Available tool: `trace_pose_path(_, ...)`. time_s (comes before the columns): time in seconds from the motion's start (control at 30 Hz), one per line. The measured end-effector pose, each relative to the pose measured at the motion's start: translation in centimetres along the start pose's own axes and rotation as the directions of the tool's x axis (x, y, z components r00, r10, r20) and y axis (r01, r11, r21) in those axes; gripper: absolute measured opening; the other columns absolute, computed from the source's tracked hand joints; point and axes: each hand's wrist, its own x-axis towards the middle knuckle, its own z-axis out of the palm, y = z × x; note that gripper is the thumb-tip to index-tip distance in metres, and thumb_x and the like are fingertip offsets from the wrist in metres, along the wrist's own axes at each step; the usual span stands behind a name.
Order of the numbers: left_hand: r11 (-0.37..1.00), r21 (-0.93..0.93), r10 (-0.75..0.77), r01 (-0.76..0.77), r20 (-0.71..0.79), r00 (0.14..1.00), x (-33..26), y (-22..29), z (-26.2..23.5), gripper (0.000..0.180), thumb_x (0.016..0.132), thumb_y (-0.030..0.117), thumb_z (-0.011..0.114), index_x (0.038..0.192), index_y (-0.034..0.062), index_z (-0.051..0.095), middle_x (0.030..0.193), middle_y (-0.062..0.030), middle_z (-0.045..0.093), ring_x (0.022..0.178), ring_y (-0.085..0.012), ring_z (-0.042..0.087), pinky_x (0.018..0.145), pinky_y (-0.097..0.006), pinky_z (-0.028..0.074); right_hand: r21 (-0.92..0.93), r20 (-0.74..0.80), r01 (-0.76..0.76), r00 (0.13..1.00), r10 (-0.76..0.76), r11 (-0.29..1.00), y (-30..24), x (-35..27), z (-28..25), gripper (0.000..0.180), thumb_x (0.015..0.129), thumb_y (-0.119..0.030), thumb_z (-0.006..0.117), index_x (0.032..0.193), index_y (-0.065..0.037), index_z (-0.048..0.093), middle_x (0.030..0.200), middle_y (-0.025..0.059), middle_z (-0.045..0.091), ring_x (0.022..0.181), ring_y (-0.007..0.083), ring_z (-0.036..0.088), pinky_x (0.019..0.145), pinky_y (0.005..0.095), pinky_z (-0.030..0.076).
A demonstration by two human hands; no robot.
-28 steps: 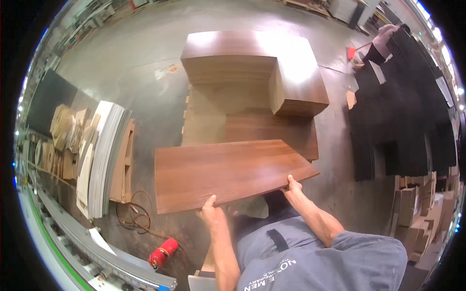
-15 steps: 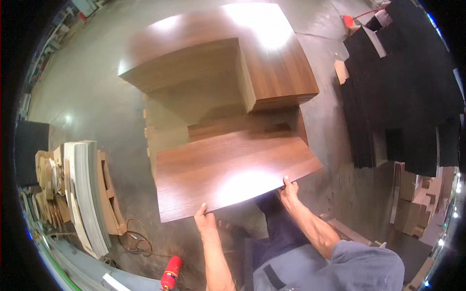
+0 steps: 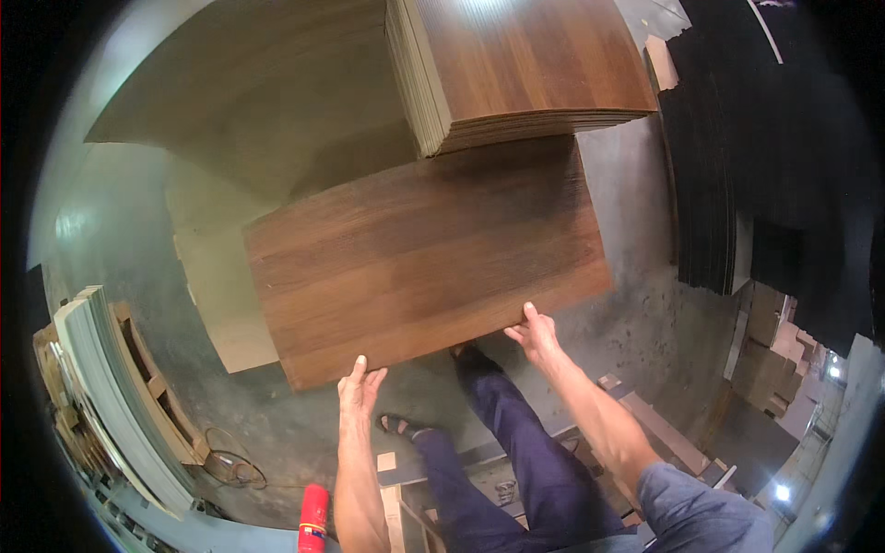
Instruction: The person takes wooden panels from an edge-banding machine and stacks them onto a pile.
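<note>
The right forearm comes out of a grey sleeve (image 3: 705,507) and slants up and inward, while the left forearm (image 3: 359,479) rises almost straight from the lower edge; the two hands are well apart. The left hand (image 3: 358,392) is upright at the near edge of a brown wood-grain board (image 3: 424,267), left of its middle, thumb up against the edge and fingers bunched just beside it. The right hand (image 3: 537,337) meets the same edge farther right, its thumb tip over the top face and its fingers pointing inward below; whether either hand is pinching the board cannot be told. Between the forearms are dark trousers (image 3: 516,442) and a sandalled foot (image 3: 401,424), with a red cylinder (image 3: 313,519) left of the left forearm. The board lies broad face up in front of the person, slightly askew, overlapping a pale sheet (image 3: 217,304) that shows at its left. Leaning grey panels (image 3: 115,396) and a coiled cable (image 3: 235,470) are off to the left, cardboard pieces (image 3: 770,369) to the right. Beyond the board rises a stack of brown boards (image 3: 544,64), with a big black stack (image 3: 793,166) across the grey floor (image 3: 636,323) to the right.
</note>
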Motion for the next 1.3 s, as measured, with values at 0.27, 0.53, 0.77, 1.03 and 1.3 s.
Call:
trace_pose_path(0.27, 0.553, 0.826, 0.438, -0.108, -0.177, 0.882, 2.4, 4.6, -2.3, 0.023, 0.085, 0.014, 0.070, 0.096, -0.0050, 0.062, 0.107, -0.0234, 0.065, 0.099, -0.0271, 0.066, 0.081, -0.039, 0.056, -0.586, 0.114, 0.164, 0.986, -0.120, 0.794, -7.3, 5.0, -2.0, 0.028, 0.091, -0.025, 0.058, 0.095, 0.001, 0.068, 0.078, 0.0129, 0.069, 0.068, 0.0189, 0.069, 0.058, 0.0278, 0.054)
trace_pose_path(0.53, 0.381, 0.886, 0.665, -0.262, -0.066, 0.744, 11.8, 12.3, -4.0, 0.063, 0.083, 0.036, 0.076, 0.122, -0.0095, 0.056, 0.119, -0.0178, 0.062, 0.107, -0.0248, 0.058, 0.095, -0.037, 0.044, -0.929, 0.227, 0.370, 0.530, -0.817, -0.018, -20.3, 15.4, -5.5, 0.054, 0.085, -0.026, 0.065, 0.129, 0.003, 0.053, 0.119, 0.0237, 0.061, 0.113, 0.0357, 0.057, 0.099, 0.0413, 0.044)
trace_pose_path(0.77, 0.455, 0.847, 0.582, -0.276, -0.049, 0.812, 11.7, 12.2, -2.1, 0.046, 0.082, 0.034, 0.079, 0.101, -0.0058, 0.067, 0.095, -0.0070, 0.067, 0.087, -0.0163, 0.061, 0.082, -0.031, 0.049, -0.815, 0.009, 0.375, 0.770, -0.637, 0.441, -22.0, 16.5, -4.1, 0.035, 0.085, -0.020, 0.061, 0.118, -0.007, 0.066, 0.100, 0.0135, 0.072, 0.093, 0.0226, 0.068, 0.085, 0.0346, 0.050)
trace_pose_path(1.03, 0.535, 0.774, 0.597, -0.338, -0.063, 0.800, 10.3, 11.4, 0.7, 0.035, 0.085, 0.024, 0.076, 0.104, -0.0038, 0.068, 0.094, -0.0070, 0.068, 0.083, -0.0150, 0.062, 0.076, -0.030, 0.052, -0.902, 0.121, 0.363, 0.733, -0.669, 0.234, -23.5, 17.4, -4.9, 0.042, 0.086, -0.027, 0.065, 0.118, 0.000, 0.064, 0.109, 0.0117, 0.071, 0.097, 0.0168, 0.065, 0.087, 0.0310, 0.049)
trace_pose_path(1.3, 0.030, 0.998, 0.810, -0.064, 0.013, 0.586, 8.8, 10.4, 0.6, 0.079, 0.083, 0.047, 0.069, 0.125, -0.0158, 0.048, 0.130, -0.0357, 0.049, 0.122, -0.0463, 0.048, 0.103, -0.048, 0.039, -0.851, 0.372, 0.496, 0.801, -0.469, 0.173, -22.8, 16.3, -7.2, 0.056, 0.091, -0.034, 0.061, 0.134, -0.001, 0.051, 0.131, 0.0189, 0.058, 0.120, 0.0301, 0.055, 0.102, 0.0382, 0.041)
